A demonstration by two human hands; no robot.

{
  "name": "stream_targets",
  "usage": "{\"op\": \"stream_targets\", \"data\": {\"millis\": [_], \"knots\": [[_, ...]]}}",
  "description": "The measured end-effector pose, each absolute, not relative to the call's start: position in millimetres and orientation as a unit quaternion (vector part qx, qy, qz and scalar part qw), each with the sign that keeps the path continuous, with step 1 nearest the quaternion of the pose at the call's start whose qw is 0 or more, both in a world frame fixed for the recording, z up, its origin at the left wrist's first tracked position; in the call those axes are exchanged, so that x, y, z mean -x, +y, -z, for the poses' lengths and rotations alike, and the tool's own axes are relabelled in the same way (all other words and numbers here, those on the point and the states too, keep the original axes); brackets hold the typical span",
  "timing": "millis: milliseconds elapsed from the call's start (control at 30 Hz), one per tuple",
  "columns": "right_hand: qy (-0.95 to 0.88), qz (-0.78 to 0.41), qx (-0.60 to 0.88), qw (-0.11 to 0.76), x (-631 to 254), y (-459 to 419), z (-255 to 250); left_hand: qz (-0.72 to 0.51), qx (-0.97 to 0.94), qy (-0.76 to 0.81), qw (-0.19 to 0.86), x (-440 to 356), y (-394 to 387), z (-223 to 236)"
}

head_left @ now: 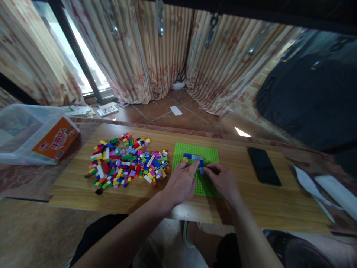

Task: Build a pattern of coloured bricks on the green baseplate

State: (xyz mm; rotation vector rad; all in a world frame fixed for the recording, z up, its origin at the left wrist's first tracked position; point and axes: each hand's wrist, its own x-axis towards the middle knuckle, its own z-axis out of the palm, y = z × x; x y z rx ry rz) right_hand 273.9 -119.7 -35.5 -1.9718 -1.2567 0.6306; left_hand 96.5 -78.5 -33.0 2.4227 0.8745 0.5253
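Observation:
A green baseplate (208, 152) lies on a wooden board (245, 201), with a short row of blue, yellow and grey bricks (193, 157) stuck on it. My left hand (180, 183) rests on the plate's left part, fingers stretched flat toward the brick row. My right hand (221, 179) is on the plate's lower right, its fingers pinched on a small blue brick (201, 171) just below the row. A heap of loose coloured bricks (126, 162) is spread on the board to the left of the plate.
A black phone (263, 165) lies flat right of the plate. A clear plastic bin (30, 132) with an orange label stands at the far left. White papers (329, 191) lie at the right edge. Curtains and a tiled floor lie beyond the board.

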Motion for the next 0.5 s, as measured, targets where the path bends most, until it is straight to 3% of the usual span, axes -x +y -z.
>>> {"op": "stream_targets", "data": {"millis": [500], "knots": [[-0.496,-0.205,0.786,0.307,-272.9,-112.8,38.4,-0.189,-0.89,0.323,0.261,-95.8,-78.1,35.9]]}}
